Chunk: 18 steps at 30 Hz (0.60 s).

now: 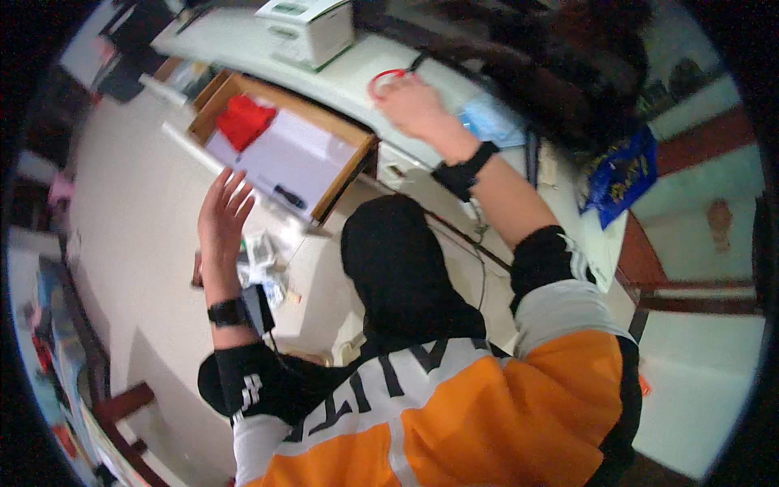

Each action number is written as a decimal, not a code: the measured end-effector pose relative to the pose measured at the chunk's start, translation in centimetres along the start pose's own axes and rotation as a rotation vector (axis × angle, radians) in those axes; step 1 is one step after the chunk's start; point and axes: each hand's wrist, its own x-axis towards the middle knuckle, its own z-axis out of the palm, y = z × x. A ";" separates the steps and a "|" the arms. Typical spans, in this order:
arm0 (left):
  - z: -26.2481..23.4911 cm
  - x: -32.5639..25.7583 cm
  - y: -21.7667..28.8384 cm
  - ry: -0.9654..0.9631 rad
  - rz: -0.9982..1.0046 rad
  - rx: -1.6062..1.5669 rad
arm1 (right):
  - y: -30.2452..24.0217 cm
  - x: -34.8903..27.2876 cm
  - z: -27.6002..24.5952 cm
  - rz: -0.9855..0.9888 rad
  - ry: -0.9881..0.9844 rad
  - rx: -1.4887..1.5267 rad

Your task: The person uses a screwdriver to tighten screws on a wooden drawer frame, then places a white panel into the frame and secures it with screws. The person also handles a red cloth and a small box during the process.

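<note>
My right hand (412, 105) is over the white tabletop, its fingers closed on a red loop-shaped thing (381, 76) with a dark part beside it; its exact kind is partly hidden by the fingers. My left hand (221, 209) is held beside the front of an open wooden drawer (345, 174), fingers spread and holding nothing. Inside the drawer, a bunched red cloth-like thing (245, 122) rests toward the far left. A small black-handled tool (289, 196) lies near the drawer's front right corner.
A white box (306, 34) stands on the table (223, 32) beyond the drawer. Light blue packaging (492, 122) lies right of my right hand, with a shiny blue bag (621, 178) farther right. A second open drawer (182, 79) is at far left. Crumpled plastic (264, 256) shows below my left hand.
</note>
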 end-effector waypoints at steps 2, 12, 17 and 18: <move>-0.7 -0.2 -0.4 -0.016 0.062 0.050 | 0.3 -0.4 -0.9 0.103 -0.144 0.143; -2.8 -0.1 -1.7 0.114 -0.039 -0.063 | -9.4 4.5 -2.1 -0.394 -0.268 0.758; -5.0 -0.3 -3.5 0.227 -0.169 -0.107 | -16.3 10.9 4.6 -0.655 -0.663 0.510; -5.7 -0.4 -4.1 0.249 -0.199 -0.116 | -17.1 11.2 6.2 -0.684 -0.656 0.583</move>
